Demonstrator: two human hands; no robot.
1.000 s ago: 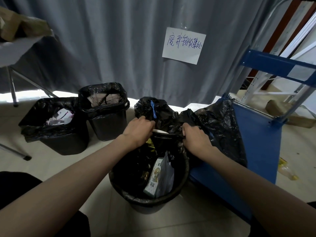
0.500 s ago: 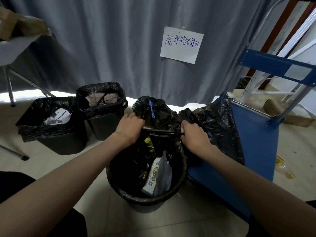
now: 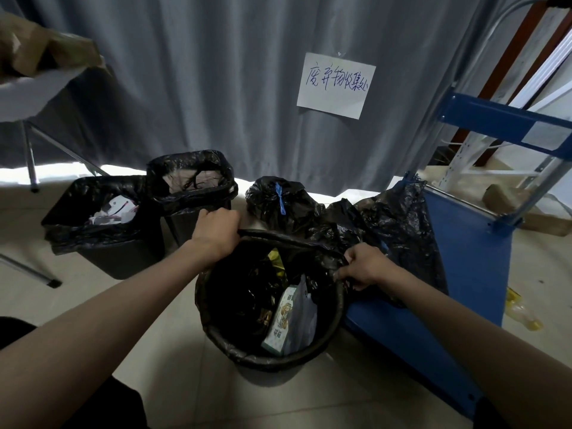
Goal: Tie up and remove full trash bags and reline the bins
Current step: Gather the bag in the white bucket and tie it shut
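Note:
A round black bin [image 3: 266, 359] lined with a black trash bag [image 3: 235, 292] stands on the floor in front of me, holding a carton and wrappers. My left hand [image 3: 216, 233] grips the bag's edge at the far left rim. My right hand [image 3: 362, 266] grips the bag's edge at the right rim. The stretch of bag between my hands is pulled taut and lifted off the far rim. A tied black bag [image 3: 278, 205] with a blue tie sits just behind the bin.
Two square lined bins [image 3: 102, 243] [image 3: 192, 184] holding trash stand at the left. A blue cart [image 3: 464, 261] with another black bag [image 3: 399, 230] on it is at the right. A grey curtain with a paper sign [image 3: 335, 85] hangs behind. Table legs [image 3: 29, 159] stand far left.
Both hands have moved apart along the rim, the left one to the left and the right one to the right and nearer, stretching the bag's edge wider.

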